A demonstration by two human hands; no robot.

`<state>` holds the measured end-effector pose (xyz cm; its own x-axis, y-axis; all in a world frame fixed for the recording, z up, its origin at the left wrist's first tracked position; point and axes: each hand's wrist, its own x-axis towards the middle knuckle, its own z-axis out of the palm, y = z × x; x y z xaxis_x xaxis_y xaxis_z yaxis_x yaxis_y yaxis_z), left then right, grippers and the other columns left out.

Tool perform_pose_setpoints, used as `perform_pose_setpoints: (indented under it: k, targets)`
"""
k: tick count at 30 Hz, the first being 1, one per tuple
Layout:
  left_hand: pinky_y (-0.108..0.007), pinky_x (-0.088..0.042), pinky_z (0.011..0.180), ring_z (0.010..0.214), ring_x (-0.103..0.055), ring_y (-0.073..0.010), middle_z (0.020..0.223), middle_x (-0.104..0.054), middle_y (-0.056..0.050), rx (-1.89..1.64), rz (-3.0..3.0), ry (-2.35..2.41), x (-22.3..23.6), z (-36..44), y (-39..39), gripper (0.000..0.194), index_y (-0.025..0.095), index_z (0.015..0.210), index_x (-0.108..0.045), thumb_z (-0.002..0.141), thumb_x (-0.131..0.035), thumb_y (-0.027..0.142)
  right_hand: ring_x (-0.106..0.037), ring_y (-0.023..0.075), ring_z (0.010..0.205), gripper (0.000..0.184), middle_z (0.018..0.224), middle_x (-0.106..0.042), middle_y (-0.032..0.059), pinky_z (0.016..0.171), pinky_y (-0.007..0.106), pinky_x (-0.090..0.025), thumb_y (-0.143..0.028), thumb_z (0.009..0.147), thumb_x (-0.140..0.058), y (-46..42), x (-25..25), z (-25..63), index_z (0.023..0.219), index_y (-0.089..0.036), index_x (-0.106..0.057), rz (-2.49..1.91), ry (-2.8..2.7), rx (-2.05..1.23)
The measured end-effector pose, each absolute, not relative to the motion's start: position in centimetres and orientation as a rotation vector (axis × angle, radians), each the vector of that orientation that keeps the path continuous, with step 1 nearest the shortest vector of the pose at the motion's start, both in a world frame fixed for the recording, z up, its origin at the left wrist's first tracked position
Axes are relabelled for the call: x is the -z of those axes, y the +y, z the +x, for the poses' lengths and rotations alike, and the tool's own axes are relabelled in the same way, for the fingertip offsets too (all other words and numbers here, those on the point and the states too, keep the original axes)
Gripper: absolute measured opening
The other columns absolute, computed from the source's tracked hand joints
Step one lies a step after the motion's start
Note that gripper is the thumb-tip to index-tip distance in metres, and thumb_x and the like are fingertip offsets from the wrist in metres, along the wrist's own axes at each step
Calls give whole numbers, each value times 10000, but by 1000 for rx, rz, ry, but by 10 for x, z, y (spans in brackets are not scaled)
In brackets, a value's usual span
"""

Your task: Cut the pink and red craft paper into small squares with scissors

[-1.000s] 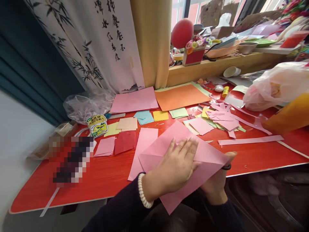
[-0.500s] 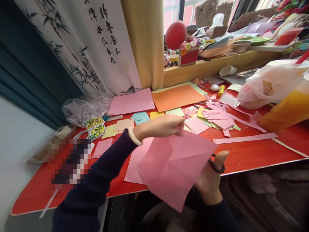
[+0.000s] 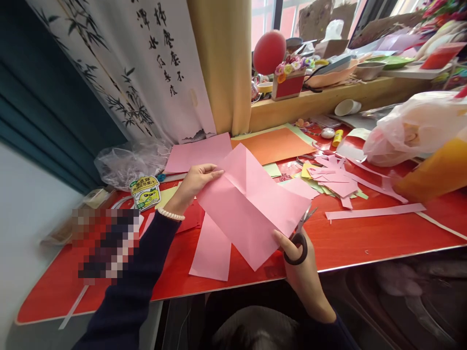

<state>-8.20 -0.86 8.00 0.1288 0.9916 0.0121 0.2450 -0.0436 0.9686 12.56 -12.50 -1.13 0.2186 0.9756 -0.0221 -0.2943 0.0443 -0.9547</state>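
A creased square sheet of pink paper (image 3: 251, 209) is held up above the table, one corner pointing away from me. My left hand (image 3: 199, 182) pinches its left corner between thumb and fingers. My right hand (image 3: 301, 257) has a thumb through the dark handle of the scissors (image 3: 299, 245) and is at the sheet's lower right edge. The blades point up and away beside the right corner; the other handle is hidden. Another pink paper piece (image 3: 211, 253) lies on the red table (image 3: 175, 279), partly under the raised sheet.
Pink paper scraps (image 3: 337, 180) and a long pink strip (image 3: 374, 211) lie to the right. Orange paper (image 3: 277, 146) and another pink sheet (image 3: 197, 150) lie at the back. A plastic bag (image 3: 408, 129) stands far right, a yellow pouch (image 3: 146, 192) on the left.
The pink sheet has been turned and opened out, showing its crossing creases. My left hand has moved left to its corner. My right hand has shifted left, bringing the scissor blades into view.
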Motion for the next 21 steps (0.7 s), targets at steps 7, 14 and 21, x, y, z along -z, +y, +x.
perform_pose_setpoints:
  k: [7,14,21]
  targets:
    - [-212,-363,521,546,-478,-77,674,-538,25,-960,1444,1207,-76,-83,-19,298,157,718,-569,689,-692,428,-521,156,706,199,784,-585,-7,637,278,-452,-347,764,-671,-125,23,130,756,-187,-554,-1150,-674,-1173]
    - [-248,-315,565,581,-461,-125,605,-545,4,-1019,2005,1635,-53,-83,-23,244,170,701,-607,794,-593,396,-520,143,702,280,817,-573,-9,654,277,-426,-339,716,-712,-130,18,118,881,-194,-538,-1256,-756,-901]
    - [-242,-326,572,601,-461,-123,648,-554,4,-877,2048,1590,-60,-92,-27,247,171,705,-563,837,-532,378,-541,155,723,259,844,-585,-7,678,284,-437,-300,749,-690,-134,20,117,931,-213,-527,-1263,-891,-918]
